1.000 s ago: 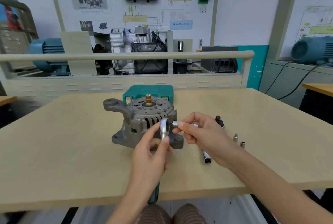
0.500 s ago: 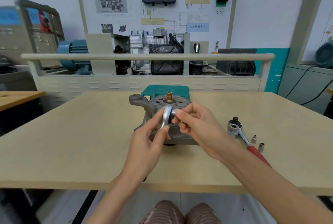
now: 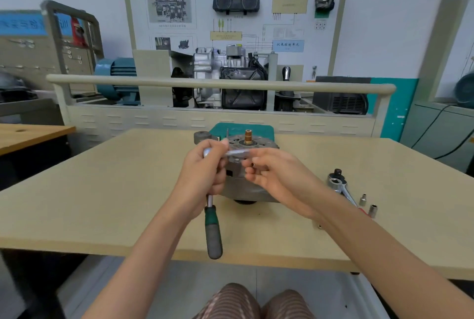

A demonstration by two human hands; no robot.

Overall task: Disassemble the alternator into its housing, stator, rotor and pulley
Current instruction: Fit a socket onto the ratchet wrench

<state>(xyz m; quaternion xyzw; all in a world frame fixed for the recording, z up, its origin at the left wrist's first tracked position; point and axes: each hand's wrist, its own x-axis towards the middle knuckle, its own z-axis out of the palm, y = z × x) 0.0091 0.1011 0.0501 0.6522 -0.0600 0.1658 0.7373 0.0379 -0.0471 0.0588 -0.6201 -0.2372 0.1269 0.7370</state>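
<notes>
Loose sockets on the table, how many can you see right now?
2. One socket stands right of the red-handled ratchet; the other socket stands just nearer the table's front edge. More may be hidden behind the hands or in the green case.

Beige table (image 3: 102, 190). Teal case (image 3: 259, 130) at far edge. Second ratchet (image 3: 341, 186) lying at right, red grip mostly hidden; two small sockets (image 3: 368, 204) upright just beside it. Behind table: railed training stand (image 3: 218, 116) holding cutaway gearbox (image 3: 225, 82), wiring board (image 3: 236, 16) with instrument cluster (image 3: 236, 0). Teal motor (image 3: 118, 77) left. Wooden desk (image 3: 28, 132) far left.
</notes>
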